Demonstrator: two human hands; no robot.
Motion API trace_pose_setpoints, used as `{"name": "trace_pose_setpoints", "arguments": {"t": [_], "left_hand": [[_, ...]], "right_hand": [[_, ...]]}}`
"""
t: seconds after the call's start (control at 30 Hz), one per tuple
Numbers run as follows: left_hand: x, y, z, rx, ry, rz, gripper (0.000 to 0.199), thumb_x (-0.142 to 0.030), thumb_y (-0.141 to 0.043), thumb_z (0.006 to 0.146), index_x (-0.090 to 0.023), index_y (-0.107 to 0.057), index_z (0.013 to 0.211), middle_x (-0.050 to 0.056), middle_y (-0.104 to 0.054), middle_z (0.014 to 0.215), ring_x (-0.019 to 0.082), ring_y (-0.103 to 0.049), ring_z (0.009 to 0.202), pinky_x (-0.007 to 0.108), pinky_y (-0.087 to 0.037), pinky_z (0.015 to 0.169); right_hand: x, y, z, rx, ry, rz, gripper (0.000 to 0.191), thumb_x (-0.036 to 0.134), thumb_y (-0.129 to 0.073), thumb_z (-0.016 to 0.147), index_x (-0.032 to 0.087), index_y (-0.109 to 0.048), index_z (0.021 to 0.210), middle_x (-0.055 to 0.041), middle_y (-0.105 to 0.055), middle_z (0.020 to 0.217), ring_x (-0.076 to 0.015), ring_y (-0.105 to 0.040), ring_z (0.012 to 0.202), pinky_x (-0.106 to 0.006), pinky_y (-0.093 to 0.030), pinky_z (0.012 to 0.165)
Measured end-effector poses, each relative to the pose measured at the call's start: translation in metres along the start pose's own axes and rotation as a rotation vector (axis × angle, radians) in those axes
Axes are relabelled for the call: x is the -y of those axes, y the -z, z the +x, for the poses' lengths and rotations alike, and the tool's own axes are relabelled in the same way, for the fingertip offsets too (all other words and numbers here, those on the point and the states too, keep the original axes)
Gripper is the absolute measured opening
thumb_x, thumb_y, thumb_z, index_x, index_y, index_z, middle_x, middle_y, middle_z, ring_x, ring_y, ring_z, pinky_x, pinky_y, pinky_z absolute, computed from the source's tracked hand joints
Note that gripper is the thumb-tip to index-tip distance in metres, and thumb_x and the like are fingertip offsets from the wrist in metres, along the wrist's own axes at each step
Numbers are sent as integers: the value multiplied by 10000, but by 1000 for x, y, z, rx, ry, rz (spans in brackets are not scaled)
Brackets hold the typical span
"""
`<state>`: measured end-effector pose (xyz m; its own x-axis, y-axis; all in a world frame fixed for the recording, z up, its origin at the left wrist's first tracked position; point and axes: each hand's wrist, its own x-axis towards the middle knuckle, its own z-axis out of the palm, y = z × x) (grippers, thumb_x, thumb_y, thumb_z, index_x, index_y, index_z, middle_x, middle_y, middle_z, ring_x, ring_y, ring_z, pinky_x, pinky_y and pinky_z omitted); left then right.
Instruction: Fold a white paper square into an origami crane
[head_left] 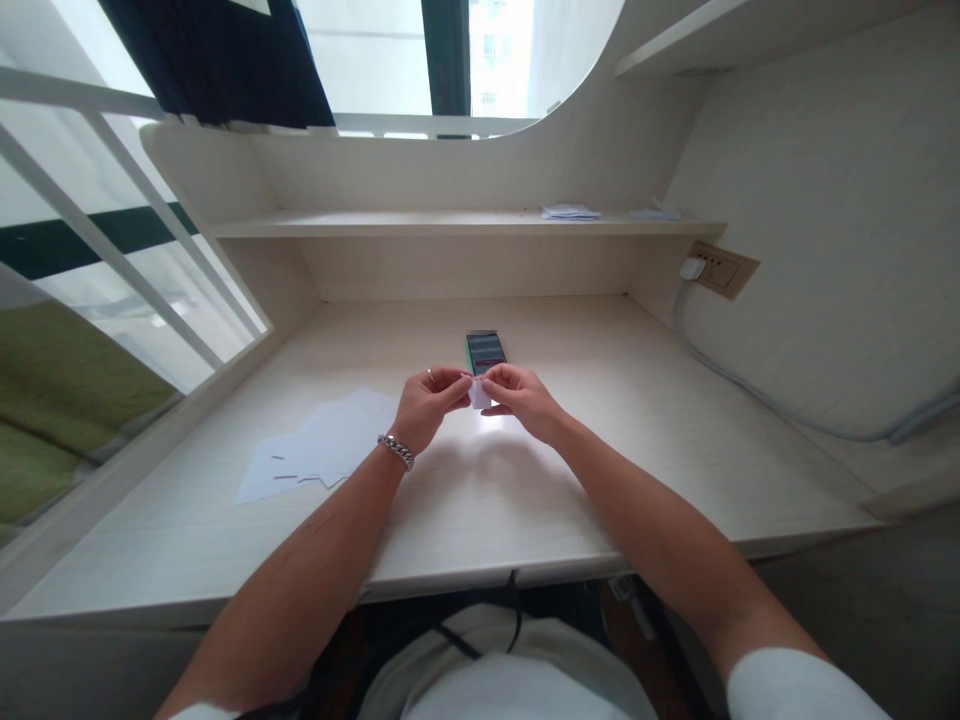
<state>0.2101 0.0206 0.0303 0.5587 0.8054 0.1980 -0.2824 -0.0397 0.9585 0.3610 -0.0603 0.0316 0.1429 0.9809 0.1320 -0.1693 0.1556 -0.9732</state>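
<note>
A small piece of white folded paper (480,395) is held up between both hands above the desk. My left hand (433,400), with a ring on one finger and a chain bracelet at the wrist, pinches its left side. On the right side, the thumb and fingers of my right hand (523,398) close on the same paper. Just beyond the fingertips a phone (486,348) lies on the desk with its screen lit; its near end is partly covered by my hands. Fine folds in the paper are too small to make out.
Loose white paper sheets (322,440) lie on the desk (660,460), left of my left forearm. Folded papers (570,212) rest on the shelf (412,226) at the back. A white plug (691,268) sits in the wall socket (724,270), its cable (757,393) running along the right wall.
</note>
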Motion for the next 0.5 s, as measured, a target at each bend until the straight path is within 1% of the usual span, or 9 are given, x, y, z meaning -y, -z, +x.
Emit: {"name": "trace_pose_setpoints", "arguments": {"t": [0.1, 0.2, 0.27, 0.37, 0.43, 0.5], "left_hand": [[3, 0, 0, -69, -130, 197, 336, -391, -832, 646, -119, -723, 810, 55, -716, 707, 153, -656, 640, 291, -551, 645], [6, 0, 1, -93, -232, 309, 318, -402, -794, 698, -128, -728, 846, 64, -723, 726, 153, -655, 629, 275, -540, 623], [7, 0, 1, -110, -257, 317, 318, -414, -782, 713, -139, -729, 866, 68, -731, 754, 162, -668, 646, 277, -546, 636], [6, 1, 2, -124, -275, 316, 338, -433, -773, 721, -143, -728, 887, 67, -730, 761, 162, -667, 648, 276, -547, 634], [6, 1, 3, -128, -279, 310, 358, -447, -768, 724, -139, -725, 903, 66, -726, 771, 155, -660, 645, 273, -545, 630], [6, 2, 4, -129, -273, 288, 376, -456, -766, 723, -135, -721, 913, 65, -723, 789, 150, -657, 654, 270, -543, 636]], "right_hand": [[-3, -1, 1, -5, -12, -66, 439, 577, -749, 674, 174, -594, 747, -11, -647, 774, -139, -616, 750, -294, -530, 688], [-8, -2, 4, -56, 26, -148, 407, 502, -786, 654, 169, -561, 712, -10, -642, 742, -132, -615, 711, -276, -508, 663], [-9, -3, 5, -115, 37, -170, 391, 410, -828, 615, 174, -537, 727, -1, -639, 743, -127, -621, 674, -268, -507, 629], [-7, -3, 5, -189, -42, -187, 365, 326, -828, 631, 181, -539, 802, -10, -648, 784, -133, -646, 627, -264, -522, 568], [-5, -3, 4, -178, -113, -222, 287, 309, -787, 699, 172, -558, 806, -24, -651, 757, -130, -647, 594, -246, -516, 531], [-3, -3, 3, -152, -141, -276, 207, 299, -732, 766, 160, -578, 768, -24, -639, 692, -115, -628, 566, -217, -493, 505]]}}
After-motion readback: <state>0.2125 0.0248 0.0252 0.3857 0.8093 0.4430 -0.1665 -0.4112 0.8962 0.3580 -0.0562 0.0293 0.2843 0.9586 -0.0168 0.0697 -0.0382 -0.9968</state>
